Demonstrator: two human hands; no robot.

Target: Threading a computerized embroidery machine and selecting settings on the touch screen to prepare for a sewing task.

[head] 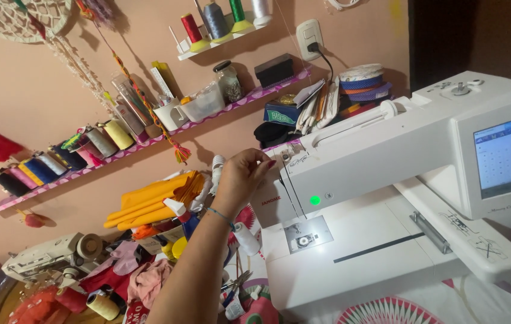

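- One hand (244, 174) reaches up to the top left end of the white sewing machine (387, 180), fingers pinched together at the threading slot; which hand it is, and whether it grips a thread, I cannot tell
- No other hand shows
- A green light (315, 200) glows on the machine's front, above the needle plate (303, 239)
- A white thread spool (247, 239) lies just below the forearm
- Yellow folded cloth (153, 204) sits left of the hand, under a shelf of thread cones (45, 165)
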